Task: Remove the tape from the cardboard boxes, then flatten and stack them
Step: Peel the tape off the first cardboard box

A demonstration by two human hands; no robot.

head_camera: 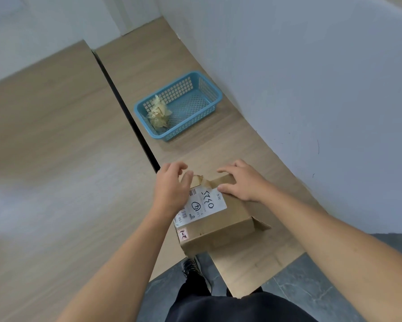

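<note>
The left hand (172,187) pinches the lifted end of the tape (201,180) on the cardboard box (218,221); the right hand (243,182) presses flat on its top, fingers spread. The box sits at the near edge of the wooden table (230,145), with 1 tape wad (159,113) in the blue basket (212,89) beyond.

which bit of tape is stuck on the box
The tape strip lifting off the cardboard box's far top edge, pinched by the left hand. The other is a crumpled tape wad lying loose in the blue basket.
</note>
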